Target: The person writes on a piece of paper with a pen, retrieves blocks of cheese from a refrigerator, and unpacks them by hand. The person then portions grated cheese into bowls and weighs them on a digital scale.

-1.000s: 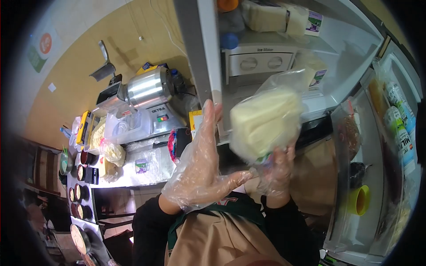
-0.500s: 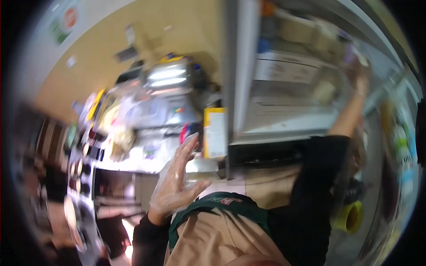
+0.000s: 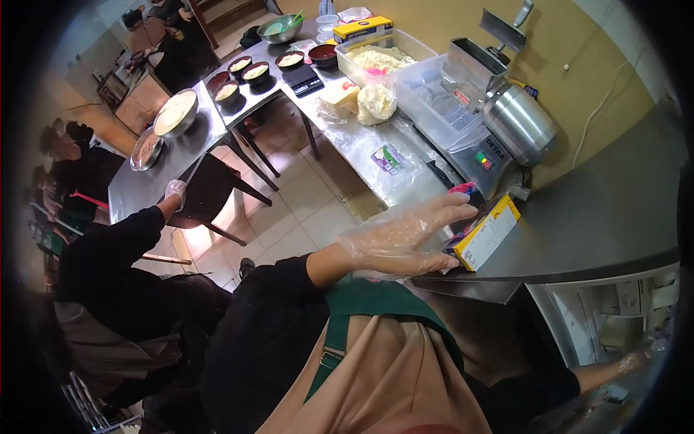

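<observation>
My left hand (image 3: 405, 237), in a clear plastic glove, is held out in front of my apron with fingers apart and nothing in it. Its fingertips are beside a yellow and white box (image 3: 487, 233). My right hand (image 3: 640, 359), also gloved, is at the far right edge by the open fridge compartment (image 3: 578, 327); its fingers are small and blurred, and what they hold, if anything, cannot be made out. A printed plastic wrapper (image 3: 388, 160) lies on the steel table (image 3: 354, 141).
A steel grinder (image 3: 519, 123), a clear tub of grated cheese (image 3: 379, 59), a black scale (image 3: 305, 82) and small bowls (image 3: 256, 72) stand on the tables. A co-worker (image 3: 108, 246) sits at left, with other people behind. Table legs and a stool stand between.
The view has swung left, away from the fridge. My right hand carried a bagged pale block to the fridge's upper shelf area and now shows at the far right. My left hand stays spread.
</observation>
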`<state>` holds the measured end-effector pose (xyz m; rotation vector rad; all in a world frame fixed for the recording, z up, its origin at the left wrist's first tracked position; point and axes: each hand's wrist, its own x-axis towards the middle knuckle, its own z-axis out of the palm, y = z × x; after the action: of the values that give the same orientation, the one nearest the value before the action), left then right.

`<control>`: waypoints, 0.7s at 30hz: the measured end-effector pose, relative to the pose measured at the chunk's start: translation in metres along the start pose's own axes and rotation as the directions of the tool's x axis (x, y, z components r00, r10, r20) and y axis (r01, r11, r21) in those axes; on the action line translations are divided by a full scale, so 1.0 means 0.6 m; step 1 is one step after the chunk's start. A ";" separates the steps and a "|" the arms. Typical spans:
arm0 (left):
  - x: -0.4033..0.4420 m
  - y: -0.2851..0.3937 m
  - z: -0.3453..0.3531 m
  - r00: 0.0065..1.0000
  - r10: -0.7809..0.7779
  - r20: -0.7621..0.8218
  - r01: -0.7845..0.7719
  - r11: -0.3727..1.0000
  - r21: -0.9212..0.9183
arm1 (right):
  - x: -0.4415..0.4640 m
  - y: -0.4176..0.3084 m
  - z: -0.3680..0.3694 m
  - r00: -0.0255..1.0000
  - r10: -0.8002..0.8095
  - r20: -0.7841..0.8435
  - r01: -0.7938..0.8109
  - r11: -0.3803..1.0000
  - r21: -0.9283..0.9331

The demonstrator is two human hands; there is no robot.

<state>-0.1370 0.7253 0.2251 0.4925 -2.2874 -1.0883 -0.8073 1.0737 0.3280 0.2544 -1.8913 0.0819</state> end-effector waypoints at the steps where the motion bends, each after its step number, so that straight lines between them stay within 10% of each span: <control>1: -0.004 -0.009 -0.012 0.999 0.016 0.040 -0.015 1.000 -0.008 | -0.005 -0.022 -0.040 0.997 0.015 -0.071 -0.013 0.999 0.038; 5: -0.020 -0.050 -0.068 0.984 0.078 0.160 -0.079 0.997 -0.003 | -0.091 -0.252 -0.409 0.973 0.215 -0.079 -0.147 0.849 0.507; 15: -0.041 -0.224 -0.169 0.803 -0.179 0.569 0.148 0.984 0.101 | -0.222 -0.248 -0.695 0.948 0.191 -0.256 -0.136 0.967 0.218; 21: -0.134 -0.548 -0.116 0.641 -0.460 0.615 0.414 0.881 0.228 | -0.268 -0.277 -0.749 0.957 0.171 -0.233 -0.156 0.984 0.081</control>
<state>-0.0023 0.5287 -0.0250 0.8344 -2.9132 -1.6344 -0.3057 1.0156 0.3136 0.1233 -1.6679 0.2722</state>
